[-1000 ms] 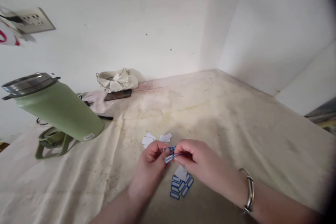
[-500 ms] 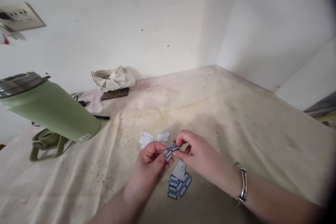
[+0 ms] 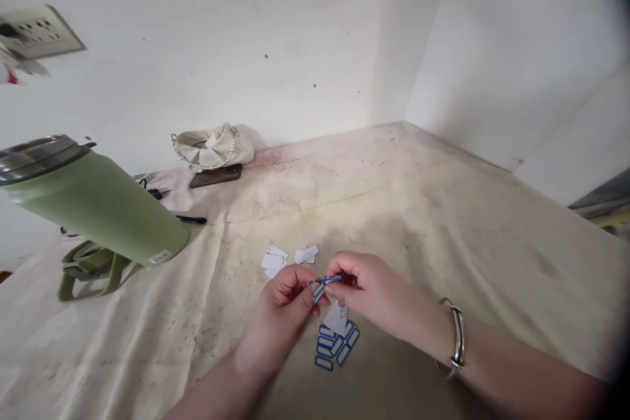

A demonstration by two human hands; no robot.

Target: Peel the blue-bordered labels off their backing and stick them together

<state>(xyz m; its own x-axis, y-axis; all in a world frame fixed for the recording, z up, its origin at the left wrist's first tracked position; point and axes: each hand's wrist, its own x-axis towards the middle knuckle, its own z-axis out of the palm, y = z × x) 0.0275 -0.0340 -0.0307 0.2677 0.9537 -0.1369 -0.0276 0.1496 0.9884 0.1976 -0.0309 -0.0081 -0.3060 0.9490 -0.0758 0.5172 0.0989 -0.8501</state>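
Small white labels with blue borders (image 3: 318, 292) are pinched between my two hands above the table. My left hand (image 3: 278, 312) is closed on the left part of them, thumb on top. With thumb and fingertips, my right hand (image 3: 367, 283) grips the right part, which shows nearly edge-on. Whether the held labels are separate or joined I cannot tell. Just below my hands lies a loose pile of similar blue-bordered labels (image 3: 325, 362), partly covered by a white paper slip (image 3: 336, 319) with a dark mark. Beyond my fingers are two small groups of white slips (image 3: 273, 261).
A large green tumbler (image 3: 103, 203) with a steel lid stands at left, beside a green strap (image 3: 93, 269). Near the wall are a white pearl-handled bag (image 3: 211, 147), a phone (image 3: 216, 176) and a black pen (image 3: 191, 219). A cream cloth (image 3: 443, 223) covers the table.
My right fingers have tipped the right part of the held labels, so it now looks thinner. My right hand has shifted slightly; the left has barely moved.
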